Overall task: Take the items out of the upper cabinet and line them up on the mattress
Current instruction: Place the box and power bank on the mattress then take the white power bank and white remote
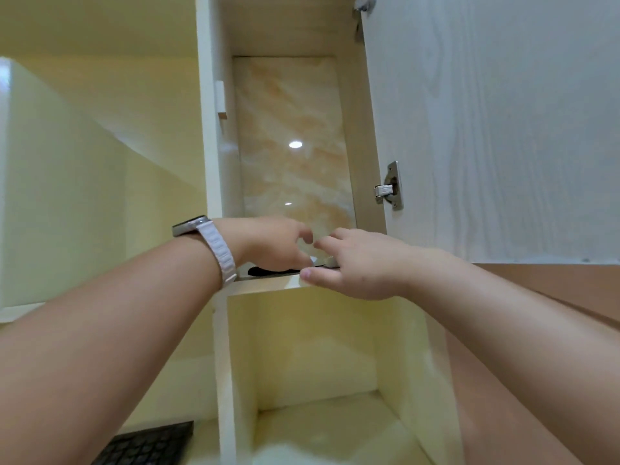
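The upper cabinet (292, 135) stands open above me, its door (486, 129) swung to the right on a metal hinge (391, 186). At the front edge of its shelf (265, 280) lies something dark and flat (268, 272); I cannot tell what it is. My left hand (271, 245), a pale watch (204, 243) on the wrist, reaches over that edge with fingers curled, and my right hand (355, 263) meets it, fingers loosely bent, thumb along the shelf lip. Whether either hand grips anything, I cannot tell. Low at the left lies a black keyboard (147, 444).
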The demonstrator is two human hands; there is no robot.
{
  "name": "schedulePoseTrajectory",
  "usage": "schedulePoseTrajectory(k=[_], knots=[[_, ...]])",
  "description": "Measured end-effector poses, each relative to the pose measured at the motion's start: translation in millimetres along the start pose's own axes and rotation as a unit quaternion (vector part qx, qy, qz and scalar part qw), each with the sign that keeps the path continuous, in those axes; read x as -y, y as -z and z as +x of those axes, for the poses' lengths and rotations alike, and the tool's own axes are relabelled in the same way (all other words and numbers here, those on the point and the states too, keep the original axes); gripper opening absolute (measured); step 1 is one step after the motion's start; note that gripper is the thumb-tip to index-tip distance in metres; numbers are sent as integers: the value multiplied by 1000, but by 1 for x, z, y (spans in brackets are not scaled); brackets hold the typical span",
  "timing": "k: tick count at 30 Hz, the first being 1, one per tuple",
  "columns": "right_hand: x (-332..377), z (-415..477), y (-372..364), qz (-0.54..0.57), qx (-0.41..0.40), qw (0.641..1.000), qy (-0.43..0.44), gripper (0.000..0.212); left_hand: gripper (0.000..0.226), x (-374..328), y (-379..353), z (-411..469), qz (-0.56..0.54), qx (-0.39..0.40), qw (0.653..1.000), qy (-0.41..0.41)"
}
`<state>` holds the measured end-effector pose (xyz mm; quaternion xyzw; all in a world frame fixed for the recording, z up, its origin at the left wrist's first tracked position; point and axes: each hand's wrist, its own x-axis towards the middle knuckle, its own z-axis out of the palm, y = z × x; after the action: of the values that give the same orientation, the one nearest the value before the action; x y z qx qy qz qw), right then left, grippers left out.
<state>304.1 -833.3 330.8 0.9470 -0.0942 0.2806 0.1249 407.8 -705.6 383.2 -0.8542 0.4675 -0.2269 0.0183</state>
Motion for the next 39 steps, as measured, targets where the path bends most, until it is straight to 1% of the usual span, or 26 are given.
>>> schedulePoseTrajectory(k=[2,4,6,9,12,14,18,20,22,25,26,29,31,32,34,36,39], knots=[[-2,3,-3,-8,18,1000,-16,89,61,-1,-2,8,5,21,1000,12],[-3,5,-6,-13,36,999,-22,86,64,-1,-5,13,3,41,999,28],[-3,7,-8,-7,49,999,-11,81,65,0,-10,16,-12,56,998,38],[-2,9,-9,-2,44,999,2,81,59,0,-17,18,-48,52,997,40],[-2,8,-10,-7,19,1000,3,81,56,1,-18,18,-54,41,997,42],[-1,5,-11,-14,-18,1000,8,79,57,1,-17,15,-51,27,997,45],[4,-6,-18,-38,-118,992,23,65,59,-1,-16,1,-59,-24,996,61],[3,-13,-21,-22,-157,987,23,56,59,-3,-16,-9,-72,-58,993,66],[2,-20,-25,-11,-199,980,27,48,53,-7,-16,-20,-82,-88,991,62],[1,-28,-33,-4,-279,959,49,37,32,-12,-19,-37,-104,-117,987,43],[1,-31,-35,-6,-315,947,60,33,29,-12,-21,-43,-120,-128,984,42],[-2,-37,-40,-28,-391,918,60,17,40,-15,-28,-57,-137,-186,972,45],[-2,-41,-42,-40,-419,905,57,11,43,-16,-36,-63,-118,-235,964,32],[-1,-44,-42,-43,-431,899,57,12,46,-17,-40,-66,-100,-251,962,22],[1,-49,-43,-42,-453,888,61,20,48,-17,-47,-68,-51,-265,963,8],[3,-56,-44,-38,-478,876,61,26,42,-16,-52,-69,-7,-292,956,-3],[4,-67,-48,-46,-488,871,44,11,32,-14,-54,-73,37,-364,931,-4]])
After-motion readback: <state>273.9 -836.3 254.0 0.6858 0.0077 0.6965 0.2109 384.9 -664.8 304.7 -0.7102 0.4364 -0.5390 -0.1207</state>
